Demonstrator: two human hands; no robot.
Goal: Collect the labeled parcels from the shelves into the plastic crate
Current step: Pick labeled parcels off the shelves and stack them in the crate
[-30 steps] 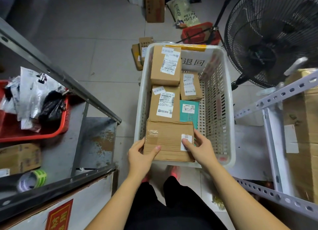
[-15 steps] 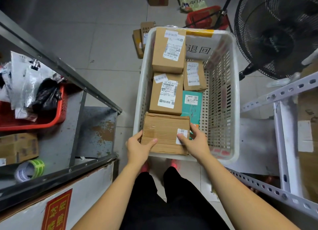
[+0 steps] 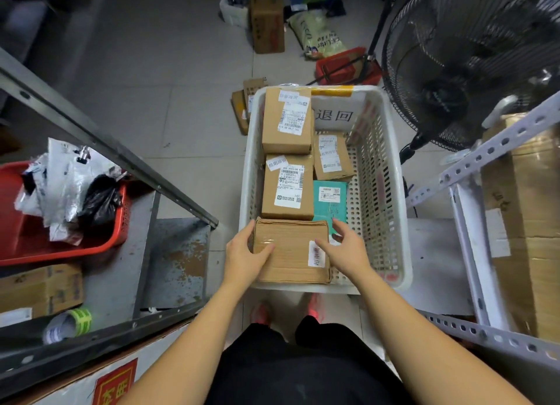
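A white plastic crate (image 3: pixel 403 223) stands on the floor in front of me. Inside it lie two tall labeled brown boxes (image 3: pixel 286 123) (image 3: pixel 288 189), a smaller brown parcel (image 3: pixel 331 157) and a teal parcel (image 3: pixel 328 201). A flat brown cardboard parcel (image 3: pixel 291 253) with a white label lies at the crate's near end. My left hand (image 3: pixel 242 256) grips its left edge, thumb on top. My right hand (image 3: pixel 345 250) is at its right edge with the fingers spread and lifted, holding nothing.
A large black fan (image 3: pixel 469 56) stands right of the crate. A white slotted rack (image 3: pixel 472 253) with big cartons is on the right. A grey metal shelf (image 3: pixel 106 144) on the left holds a red basket (image 3: pixel 18 244) of bags. Boxes (image 3: pixel 266 16) litter the floor beyond.
The flat parcel has gone down into the crate's near end. My right hand has let go of its right edge and spread its fingers. The left hand still holds it.
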